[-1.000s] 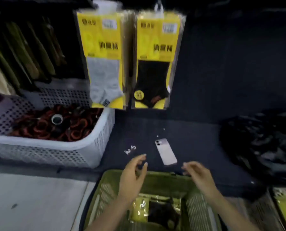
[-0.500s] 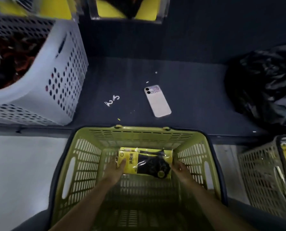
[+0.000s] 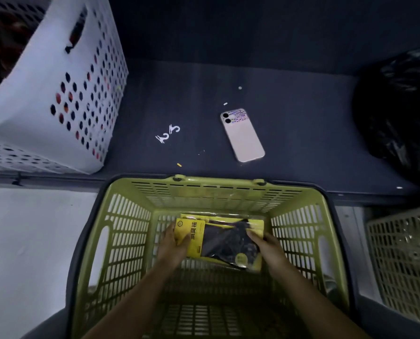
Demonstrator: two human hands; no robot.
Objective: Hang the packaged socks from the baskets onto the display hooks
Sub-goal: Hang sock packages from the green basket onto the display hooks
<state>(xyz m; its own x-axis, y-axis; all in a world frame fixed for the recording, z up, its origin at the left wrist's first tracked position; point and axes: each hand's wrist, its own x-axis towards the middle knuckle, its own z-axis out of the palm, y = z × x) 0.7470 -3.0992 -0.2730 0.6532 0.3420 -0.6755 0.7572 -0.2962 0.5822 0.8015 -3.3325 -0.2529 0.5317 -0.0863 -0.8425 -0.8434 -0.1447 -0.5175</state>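
Lifting a sock pack out of the green basket, both hands on it.

The dark counter lay ahead of my hands, past the basket's far wall. A white basket stood on it well off to the left of my left hand, and a black bag well off to the right of my right hand. The green basket walled in both hands. The pack sat low inside it, between them. My left hand gripped its yellow card end, thumb on top, and my right hand pinched the opposite end. A phone lay on the counter ahead of my right hand. I judged this the pick-up step. No hooks were in view, so the next move called for raising the pack clear of the walls and turning its card end towards a hook.
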